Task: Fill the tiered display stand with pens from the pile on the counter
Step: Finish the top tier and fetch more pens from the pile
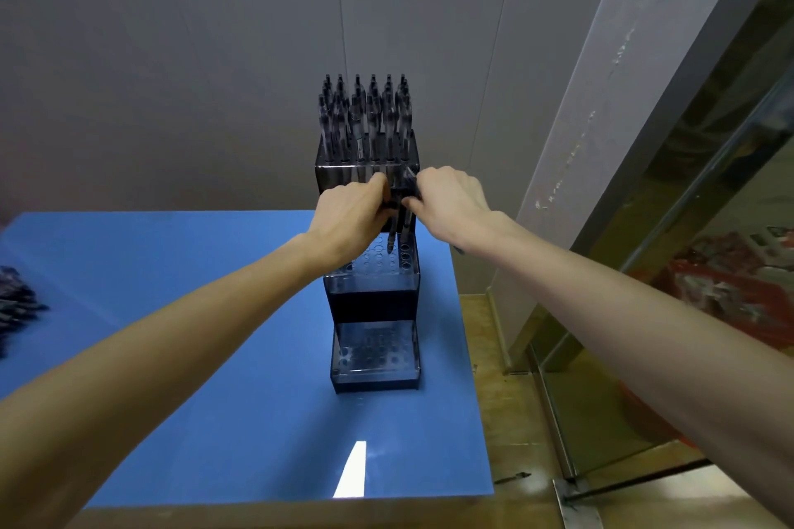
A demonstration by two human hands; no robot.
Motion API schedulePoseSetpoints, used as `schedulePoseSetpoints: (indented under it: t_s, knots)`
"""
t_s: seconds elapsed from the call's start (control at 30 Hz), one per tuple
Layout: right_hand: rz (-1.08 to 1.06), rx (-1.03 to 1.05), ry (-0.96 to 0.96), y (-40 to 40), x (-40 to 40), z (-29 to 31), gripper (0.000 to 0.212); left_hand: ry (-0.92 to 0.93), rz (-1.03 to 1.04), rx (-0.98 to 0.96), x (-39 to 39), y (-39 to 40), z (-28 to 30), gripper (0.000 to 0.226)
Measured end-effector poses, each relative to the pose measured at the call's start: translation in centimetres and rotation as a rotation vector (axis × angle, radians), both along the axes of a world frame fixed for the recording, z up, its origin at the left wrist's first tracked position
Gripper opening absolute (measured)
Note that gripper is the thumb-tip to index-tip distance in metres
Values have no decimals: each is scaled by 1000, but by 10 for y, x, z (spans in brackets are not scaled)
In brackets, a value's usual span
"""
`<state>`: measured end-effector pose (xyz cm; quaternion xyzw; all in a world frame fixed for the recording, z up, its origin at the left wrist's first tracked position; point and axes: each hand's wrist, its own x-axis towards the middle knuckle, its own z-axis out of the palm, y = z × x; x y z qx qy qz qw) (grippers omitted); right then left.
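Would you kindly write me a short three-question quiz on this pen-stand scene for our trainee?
1. True or false: the top tier of the display stand already holds pens.
2. Which tier are both hands working over? A) top B) middle C) bottom
3. Fill in: the pile of spare pens lies at the counter's ___ edge.

Key: 1 true. 2 B: the left hand and right hand hold pens above the middle tier. 3 left.
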<state>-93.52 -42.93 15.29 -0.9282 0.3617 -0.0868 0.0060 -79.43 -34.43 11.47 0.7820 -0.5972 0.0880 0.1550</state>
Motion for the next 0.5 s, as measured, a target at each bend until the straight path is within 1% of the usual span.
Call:
schedulePoseSetpoints:
  t_s: [0.1, 0.2, 0.27, 0.33, 0.4, 0.5]
  knots:
    - [-1, 61, 10, 1, 5, -9, 28, 47, 37, 25, 5, 5, -6, 12]
    - [-18, 77, -18, -1, 9, -13, 28, 102, 44, 20, 6, 7, -7, 20]
    - [-15, 75, -9, -2, 10, -13, 27, 116, 34, -8, 5, 8, -7, 28]
    - [-17, 85, -16, -4, 11, -15, 29, 126, 22, -52, 3, 7, -6, 30]
    - [-32, 133, -47, -5, 11, -19, 30, 125, 11, -97, 2, 6, -4, 28]
    - [-64, 266, -88, -7, 10, -26, 24, 135, 7, -156, -2, 2, 3, 28]
